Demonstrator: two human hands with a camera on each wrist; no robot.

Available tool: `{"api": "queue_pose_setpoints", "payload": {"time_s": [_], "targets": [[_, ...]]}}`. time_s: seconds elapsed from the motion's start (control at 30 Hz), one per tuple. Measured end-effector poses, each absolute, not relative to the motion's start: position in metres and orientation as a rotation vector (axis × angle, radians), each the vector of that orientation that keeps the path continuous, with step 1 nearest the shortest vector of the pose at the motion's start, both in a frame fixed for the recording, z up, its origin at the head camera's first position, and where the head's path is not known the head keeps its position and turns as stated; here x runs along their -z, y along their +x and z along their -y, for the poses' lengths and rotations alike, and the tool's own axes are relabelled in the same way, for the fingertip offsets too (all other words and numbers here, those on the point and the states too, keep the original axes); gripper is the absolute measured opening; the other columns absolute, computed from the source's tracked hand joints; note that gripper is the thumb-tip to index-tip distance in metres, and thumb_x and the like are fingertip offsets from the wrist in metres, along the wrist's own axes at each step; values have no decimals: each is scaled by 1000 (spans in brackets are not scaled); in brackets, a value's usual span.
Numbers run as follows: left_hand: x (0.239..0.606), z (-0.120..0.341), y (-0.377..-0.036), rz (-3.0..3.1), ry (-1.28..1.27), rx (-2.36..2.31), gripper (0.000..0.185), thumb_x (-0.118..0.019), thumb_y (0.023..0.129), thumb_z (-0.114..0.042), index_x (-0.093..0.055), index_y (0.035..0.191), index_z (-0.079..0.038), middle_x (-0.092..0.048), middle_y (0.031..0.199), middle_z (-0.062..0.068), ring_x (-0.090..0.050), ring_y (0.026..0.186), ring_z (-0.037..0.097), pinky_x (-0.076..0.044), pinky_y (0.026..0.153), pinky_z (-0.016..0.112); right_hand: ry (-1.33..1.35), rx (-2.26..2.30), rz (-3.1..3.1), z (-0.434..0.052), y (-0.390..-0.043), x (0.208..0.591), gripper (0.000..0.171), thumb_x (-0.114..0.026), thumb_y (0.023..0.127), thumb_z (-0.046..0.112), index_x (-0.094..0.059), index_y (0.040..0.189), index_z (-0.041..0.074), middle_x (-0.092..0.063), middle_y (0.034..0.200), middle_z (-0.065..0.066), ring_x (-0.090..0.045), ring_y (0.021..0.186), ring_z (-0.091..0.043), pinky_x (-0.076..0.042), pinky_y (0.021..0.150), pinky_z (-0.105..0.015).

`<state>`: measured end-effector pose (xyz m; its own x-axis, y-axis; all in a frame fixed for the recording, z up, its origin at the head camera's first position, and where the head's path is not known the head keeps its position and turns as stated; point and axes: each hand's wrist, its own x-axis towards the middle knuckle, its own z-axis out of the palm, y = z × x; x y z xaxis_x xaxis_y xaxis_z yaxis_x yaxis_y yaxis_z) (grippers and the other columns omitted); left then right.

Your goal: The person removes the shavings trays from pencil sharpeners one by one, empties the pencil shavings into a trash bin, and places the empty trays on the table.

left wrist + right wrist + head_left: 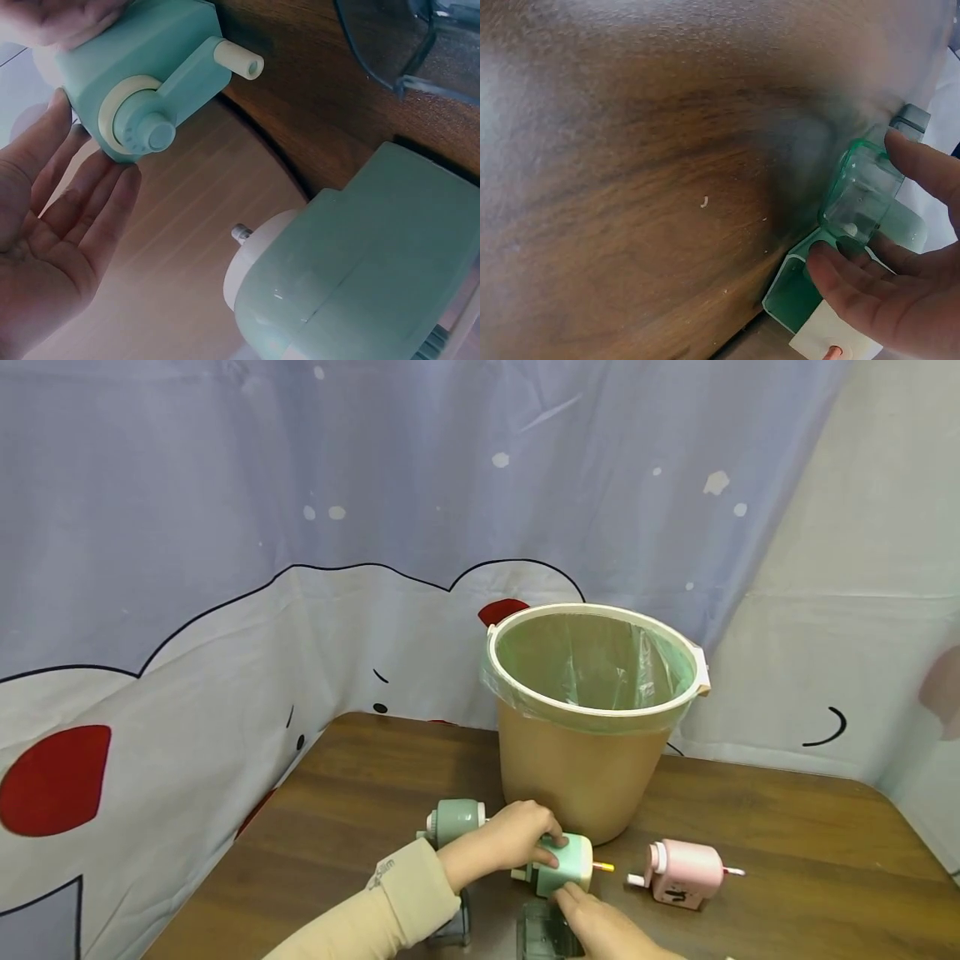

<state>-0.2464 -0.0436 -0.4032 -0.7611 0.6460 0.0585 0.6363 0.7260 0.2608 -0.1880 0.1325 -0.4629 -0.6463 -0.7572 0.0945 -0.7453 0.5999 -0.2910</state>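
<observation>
A mint-green crank pencil sharpener (562, 865) lies on the table with a pencil (603, 867) sticking out of its cream end. My left hand (510, 839) grips its body from the far side. In the left wrist view, the left fingers (97, 199) touch the sharpener beside its crank (142, 124). My right hand (611, 931) is at the near side. Between its thumb and fingers it holds a clear green shavings drawer (862, 187), outside the sharpener's open drawer slot (791, 292). A small pale bit shows by the drawer's lower end.
A darker green sharpener (456, 821) sits left of the hands, and a second clear drawer (452, 928) lies nearer me. To the right stands a pink sharpener (686, 872). Behind is a tan bucket (577, 768) with a plastic liner. A small crumb (704, 202) lies on the table.
</observation>
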Motion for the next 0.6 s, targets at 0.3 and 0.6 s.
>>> {"api": "queue_pose_setpoints", "payload": {"time_s": [0.3,0.6], "targets": [[402,45,-248,-2889,1096,-403,29,-78,70,-30,-75,96,-16,-73,96,-9,-66,89,3,-48,78,13,-1241,419,-2777,-129,-187,464,71,-67,72,60,-57,108,-1,-56,99,-4,-58,83,-15,-52,69,-31],[400,43,-248,-2880,1089,-404,30,-78,70,-30,-75,96,-16,-73,96,-8,-66,90,3,-48,80,13,-1257,310,-2848,-129,-187,468,68,-66,74,57,-56,109,-1,-56,99,-6,-60,84,-20,-52,67,-33]]}}
